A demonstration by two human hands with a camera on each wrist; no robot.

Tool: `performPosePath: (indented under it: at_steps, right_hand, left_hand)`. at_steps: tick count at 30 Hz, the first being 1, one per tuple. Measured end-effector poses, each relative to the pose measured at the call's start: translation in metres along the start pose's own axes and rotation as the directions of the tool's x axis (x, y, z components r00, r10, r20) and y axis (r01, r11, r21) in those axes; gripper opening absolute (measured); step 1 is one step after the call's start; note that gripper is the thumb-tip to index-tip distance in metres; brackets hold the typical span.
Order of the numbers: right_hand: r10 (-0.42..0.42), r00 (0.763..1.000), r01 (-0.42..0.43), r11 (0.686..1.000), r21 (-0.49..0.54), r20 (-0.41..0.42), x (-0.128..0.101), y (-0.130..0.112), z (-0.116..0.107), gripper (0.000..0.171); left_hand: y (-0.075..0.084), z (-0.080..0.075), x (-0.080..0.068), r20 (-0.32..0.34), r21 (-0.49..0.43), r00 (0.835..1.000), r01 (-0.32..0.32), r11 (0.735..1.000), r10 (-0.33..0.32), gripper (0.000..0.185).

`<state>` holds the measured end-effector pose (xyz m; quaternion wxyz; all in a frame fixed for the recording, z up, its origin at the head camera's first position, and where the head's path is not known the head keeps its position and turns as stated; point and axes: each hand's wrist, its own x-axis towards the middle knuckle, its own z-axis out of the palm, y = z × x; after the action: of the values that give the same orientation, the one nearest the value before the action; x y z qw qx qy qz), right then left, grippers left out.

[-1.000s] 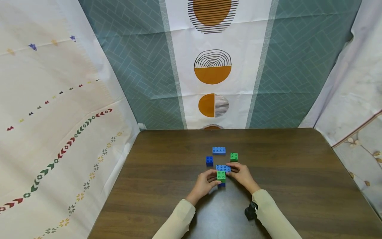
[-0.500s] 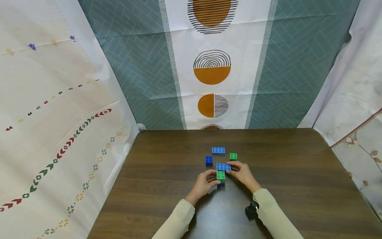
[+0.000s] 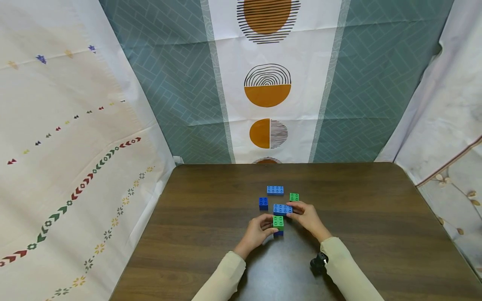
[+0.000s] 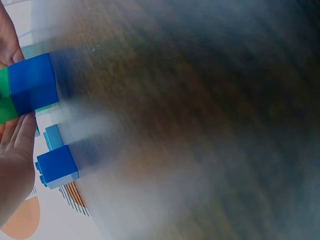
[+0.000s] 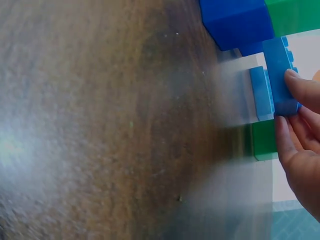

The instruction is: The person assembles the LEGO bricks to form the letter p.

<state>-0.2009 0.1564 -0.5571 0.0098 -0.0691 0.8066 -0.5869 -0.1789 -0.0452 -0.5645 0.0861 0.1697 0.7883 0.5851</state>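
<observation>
Sleeves (image 3: 222, 276), pale, extend over the brown table (image 3: 180, 242); small black device (image 3: 318, 263) at the right cuff. Left hand (image 3: 256, 233): thumb and fingers pinch a green block (image 3: 278, 222), which sits on a dark blue block (image 3: 278, 233). Right hand (image 3: 306, 218): pinches the right end of a light blue brick (image 3: 281, 210), studs up, just beyond the green block; appears raised off the table in the right wrist view. Contact between brick and green block: cannot tell. Farther on, left to right: loose blue block (image 3: 263, 204); second green block (image 3: 294, 196), partly hidden behind the right fingers. Farthest on the tabletop: second light blue brick (image 3: 275, 190), long side running left to right. Beyond: hanging cloth (image 3: 173, 83), teal and white, ochre circles.
</observation>
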Motion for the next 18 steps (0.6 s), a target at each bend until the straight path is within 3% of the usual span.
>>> performPosePath:
  at_steps: [5, 9, 13, 18]
  right_hand:
    - [-0.005, 1.000, 0.005, 1.000, -0.008, -0.005, -0.002, -0.009, -0.003, 0.037]
    - [-0.063, 0.998, 0.062, 0.997, -0.042, -0.023, 0.003, 0.008, -0.003, 0.038]
    - [-0.128, 0.990, 0.124, 0.989, -0.075, -0.050, 0.003, 0.008, -0.005, 0.038]
    - [-0.106, 0.993, 0.100, 0.990, -0.098, -0.057, 0.003, 0.004, -0.008, 0.037]
  left_hand:
    - [0.000, 0.000, 0.000, 0.003, 0.000, 1.000, 0.008, 1.000, -0.008, 0.033]
    - [0.000, -0.001, -0.001, 0.005, 0.006, 1.000, 0.005, 1.000, -0.005, 0.033]
    - [0.000, -0.001, -0.001, 0.003, 0.014, 1.000, 0.001, 1.000, -0.001, 0.033]
    - [-0.001, 0.000, -0.001, 0.002, 0.006, 1.000, -0.012, 1.000, 0.012, 0.033]
